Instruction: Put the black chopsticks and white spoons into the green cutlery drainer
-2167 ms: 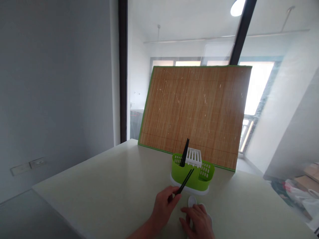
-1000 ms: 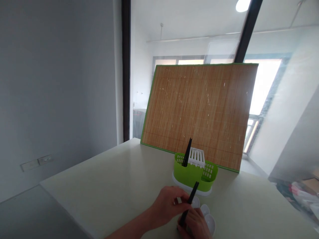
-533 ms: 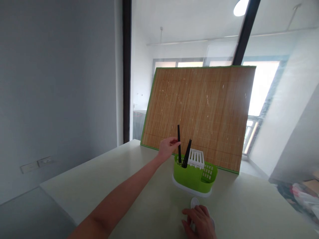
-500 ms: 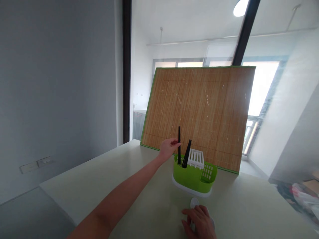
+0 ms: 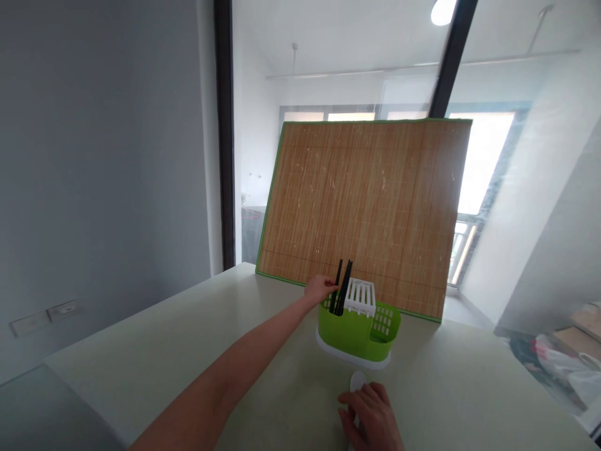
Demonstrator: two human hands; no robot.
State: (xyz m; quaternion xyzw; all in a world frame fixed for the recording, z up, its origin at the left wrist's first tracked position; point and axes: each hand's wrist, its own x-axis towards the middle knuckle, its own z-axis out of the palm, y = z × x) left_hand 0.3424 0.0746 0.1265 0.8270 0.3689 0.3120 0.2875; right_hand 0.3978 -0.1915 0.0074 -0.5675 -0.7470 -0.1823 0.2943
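Observation:
At the left end of the green utensil holder (image 5: 345,334), my left hand (image 5: 320,288) pinches a black chopstick (image 5: 339,274). Its lower end is inside the holder. Several more black chopsticks (image 5: 346,288) lean right beside it. A white slotted rack (image 5: 360,295) sits across the holder's middle, and the right compartment is lower at the front. Nearer to me, my right hand (image 5: 372,414) is curled over a white spoon (image 5: 357,381) on the table. The spoon's round end sticks out past the fingers; most of its handle is hidden under the hand.
The pale table (image 5: 263,382) carries the holder. A bamboo mat (image 5: 361,207) with green edging stands tilted behind it, against a glass partition with dark frames (image 5: 225,138). A grey wall is on the left; bags and boxes (image 5: 568,360) lie low at the far right.
My left hand has lowered the chopstick deeper into the holder, and it now leans close to the others. My right hand stays by the spoon. The view has shifted slightly.

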